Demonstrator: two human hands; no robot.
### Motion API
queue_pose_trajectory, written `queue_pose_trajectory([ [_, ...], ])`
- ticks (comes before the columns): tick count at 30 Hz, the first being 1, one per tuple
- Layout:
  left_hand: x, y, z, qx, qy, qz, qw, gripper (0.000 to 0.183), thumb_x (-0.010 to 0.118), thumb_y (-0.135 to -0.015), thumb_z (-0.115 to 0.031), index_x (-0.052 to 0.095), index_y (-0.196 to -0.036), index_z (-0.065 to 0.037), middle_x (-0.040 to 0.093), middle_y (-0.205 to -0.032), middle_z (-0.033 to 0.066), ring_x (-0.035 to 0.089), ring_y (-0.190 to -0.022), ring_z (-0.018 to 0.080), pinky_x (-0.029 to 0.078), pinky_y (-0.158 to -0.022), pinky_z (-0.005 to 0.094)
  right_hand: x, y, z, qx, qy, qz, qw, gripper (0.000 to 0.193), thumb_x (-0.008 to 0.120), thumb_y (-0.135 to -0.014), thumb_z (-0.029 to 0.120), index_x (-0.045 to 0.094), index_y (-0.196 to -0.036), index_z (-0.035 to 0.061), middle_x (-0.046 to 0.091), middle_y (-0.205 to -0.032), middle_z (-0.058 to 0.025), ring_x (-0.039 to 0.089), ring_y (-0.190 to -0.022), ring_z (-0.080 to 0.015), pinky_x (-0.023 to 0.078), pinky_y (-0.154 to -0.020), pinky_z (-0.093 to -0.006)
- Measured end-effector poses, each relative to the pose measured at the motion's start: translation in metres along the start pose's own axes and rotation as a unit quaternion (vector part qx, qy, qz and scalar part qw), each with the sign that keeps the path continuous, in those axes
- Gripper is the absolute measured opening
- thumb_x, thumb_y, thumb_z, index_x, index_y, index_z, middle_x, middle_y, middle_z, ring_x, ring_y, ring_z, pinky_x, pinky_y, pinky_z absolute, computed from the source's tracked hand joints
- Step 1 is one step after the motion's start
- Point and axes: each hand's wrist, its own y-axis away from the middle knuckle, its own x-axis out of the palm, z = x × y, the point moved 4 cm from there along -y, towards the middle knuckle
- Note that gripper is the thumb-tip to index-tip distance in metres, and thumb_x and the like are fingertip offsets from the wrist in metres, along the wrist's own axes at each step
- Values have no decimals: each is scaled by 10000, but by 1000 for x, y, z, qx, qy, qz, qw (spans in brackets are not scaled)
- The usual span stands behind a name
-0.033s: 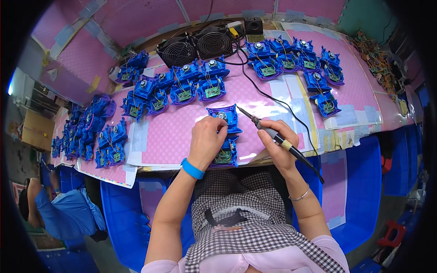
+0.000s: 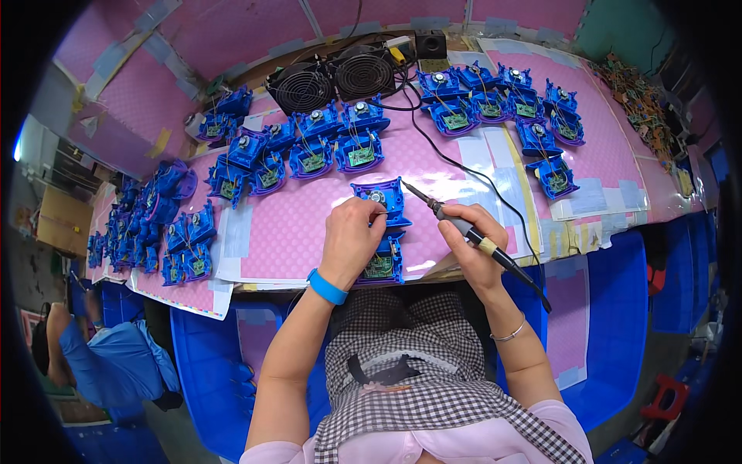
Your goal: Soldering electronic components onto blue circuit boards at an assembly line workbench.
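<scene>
My right hand (image 2: 478, 236) is closed around a soldering iron (image 2: 462, 224) with a grey and black handle. Its tip points up and left, close to the upper right corner of a blue plastic housing (image 2: 394, 199) with a round speaker in it. Over that housing, my left hand (image 2: 353, 232) pinches thumb and fingers together beside the speaker; what lies between the fingertips is too small to make out. Just nearer to me sits a second blue housing part (image 2: 393, 259) with a green circuit board (image 2: 379, 267), partly covered by my left hand.
Several similar blue housings (image 2: 361, 151) stand in groups across the pink table (image 2: 309, 216). Two black fans (image 2: 363, 73) are at the back. The iron's black cable (image 2: 495, 185) crosses the right side. Blue bins (image 2: 603, 332) flank me below the table edge. Another person (image 2: 116, 356) is at far left.
</scene>
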Motion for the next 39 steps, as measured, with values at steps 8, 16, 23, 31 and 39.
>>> queue_pose_trajectory([
  [8,-48,15,18,-79,116,-171,975,134,738,-800,-66,701,-917,-14,677,-794,-7,475,-610,31,375,-535,214,-11,3,0,9,-10,-22,1000,153,679,-808,14,677,-955,-27,664,-848,-92,605,-750,-129,453,-663,-236],
  [16,-21,16,6,-64,121,-123,983,115,747,-768,-77,694,-852,-19,694,-762,33,522,-578,51,381,-508,235,6,-2,10,14,-26,-2,1000,130,694,-792,58,705,-906,-3,680,-797,-58,588,-671,-85,433,-598,-212],
  [23,-10,13,12,-35,49,-101,993,118,706,-768,-85,734,-858,-14,711,-804,97,617,-632,148,460,-571,287,13,-1,3,22,-6,29,999,144,709,-790,82,717,-914,8,698,-808,-68,619,-690,-102,451,-603,-226],
  [31,-7,13,12,-64,86,-86,990,109,726,-773,-94,738,-851,-19,713,-816,102,625,-657,166,465,-582,294,19,0,-3,37,-3,62,997,154,694,-800,52,708,-940,-9,698,-846,-99,632,-750,-140,474,-660,-250],
  [39,-6,14,12,-56,85,-84,991,108,728,-779,-89,739,-861,-20,710,-815,99,623,-659,162,465,-585,288,21,0,-6,40,-5,65,997,157,699,-799,56,709,-942,-8,700,-837,-91,627,-735,-135,466,-645,-246],
])
